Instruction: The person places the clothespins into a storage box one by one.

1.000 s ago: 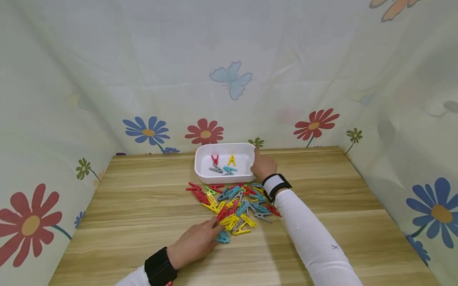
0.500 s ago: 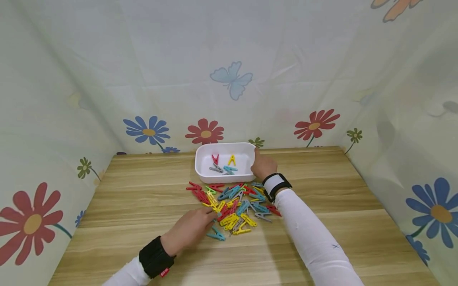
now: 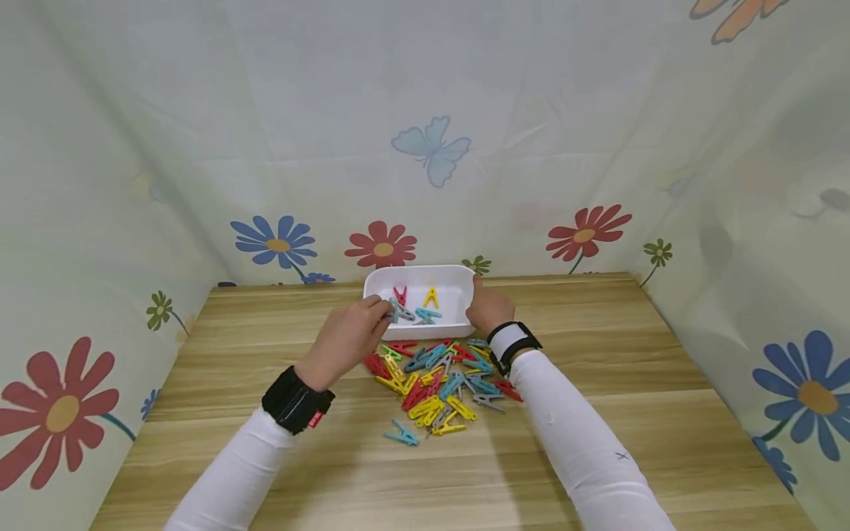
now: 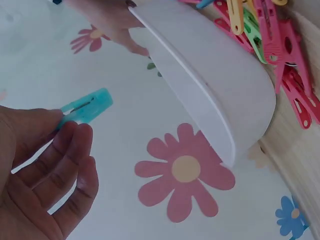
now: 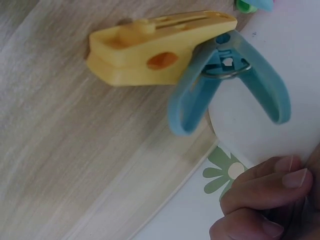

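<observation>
My left hand [image 3: 347, 341] pinches a light-blue clothespin [image 4: 96, 104] between thumb and fingertips, above the left end of a white plastic tray [image 3: 425, 332]. Inside the tray lie several clothespins, among them a red one [image 3: 401, 296], a yellow one [image 3: 431, 297] and a blue one [image 3: 428, 313]. At the opposite end, my right hand [image 3: 490, 306] holds the tray's right edge; its curled fingers [image 5: 265, 190] show against the tray wall in the right wrist view. Just in front of the tray spreads a heap of mixed clothespins [image 3: 434, 376].
A single light-blue clothespin [image 3: 402, 434] lies apart, in front of the heap. Close to the right wrist camera are a yellow clothespin [image 5: 125, 55] and a blue one [image 5: 270, 90]. A flowered curtain [image 3: 299, 147] surrounds the wooden table [image 3: 265, 332] at back and sides.
My left hand has picked a light-blue clothespin from the heap's left side and carried it up and away to the tray's left end. My right hand has stayed at the tray's edge.
</observation>
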Action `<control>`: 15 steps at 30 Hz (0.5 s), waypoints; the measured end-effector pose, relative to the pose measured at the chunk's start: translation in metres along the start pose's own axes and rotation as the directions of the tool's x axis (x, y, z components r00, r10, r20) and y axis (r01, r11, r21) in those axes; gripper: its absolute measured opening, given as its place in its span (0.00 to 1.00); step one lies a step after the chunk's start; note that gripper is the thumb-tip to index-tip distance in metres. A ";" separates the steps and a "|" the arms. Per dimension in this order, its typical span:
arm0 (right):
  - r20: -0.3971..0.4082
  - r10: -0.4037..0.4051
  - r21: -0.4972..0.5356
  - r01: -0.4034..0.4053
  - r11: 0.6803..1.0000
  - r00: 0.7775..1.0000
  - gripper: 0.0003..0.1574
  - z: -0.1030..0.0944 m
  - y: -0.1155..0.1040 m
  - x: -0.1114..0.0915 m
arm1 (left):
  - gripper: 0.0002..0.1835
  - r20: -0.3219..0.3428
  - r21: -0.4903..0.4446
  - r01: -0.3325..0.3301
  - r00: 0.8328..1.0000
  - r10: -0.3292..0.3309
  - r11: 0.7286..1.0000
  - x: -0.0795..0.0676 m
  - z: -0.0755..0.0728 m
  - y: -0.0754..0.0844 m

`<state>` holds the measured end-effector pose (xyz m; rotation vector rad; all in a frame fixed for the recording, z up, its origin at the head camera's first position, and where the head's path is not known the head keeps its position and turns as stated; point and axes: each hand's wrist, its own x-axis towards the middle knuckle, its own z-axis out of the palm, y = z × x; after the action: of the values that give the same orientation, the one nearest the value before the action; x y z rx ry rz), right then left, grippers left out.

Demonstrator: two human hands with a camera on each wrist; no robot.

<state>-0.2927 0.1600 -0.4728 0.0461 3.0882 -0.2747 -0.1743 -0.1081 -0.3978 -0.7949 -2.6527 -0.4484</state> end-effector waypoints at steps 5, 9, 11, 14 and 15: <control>-0.010 -0.008 0.005 0.008 1.000 1.000 0.47 -0.001 0.000 -0.001 | 0.08 -0.021 -0.021 0.045 0.999 -0.045 0.999 0.028 0.013 -0.008; -0.006 -0.006 0.006 0.006 1.000 1.000 0.47 -0.002 0.000 -0.003 | 0.04 -0.013 -0.061 0.088 0.996 -0.089 0.994 0.047 0.031 -0.017; -0.012 -0.002 0.005 0.002 1.000 1.000 0.46 -0.002 -0.001 -0.003 | 0.05 0.005 -0.060 0.128 0.992 -0.128 0.990 0.055 0.041 -0.023; -0.017 -0.006 -0.005 0.006 1.000 1.000 0.46 -0.001 -0.001 -0.004 | 0.05 0.040 -0.032 0.191 0.981 -0.190 0.981 0.064 0.057 -0.034; -0.016 -0.008 -0.006 0.008 1.000 1.000 0.46 -0.001 -0.001 -0.004 | 0.06 0.050 -0.026 0.207 0.977 -0.206 0.978 0.065 0.061 -0.037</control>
<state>-0.2890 0.1594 -0.4715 0.0359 3.1058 -0.2675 -0.2608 -0.0833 -0.4335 -0.5463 -2.7914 -0.5305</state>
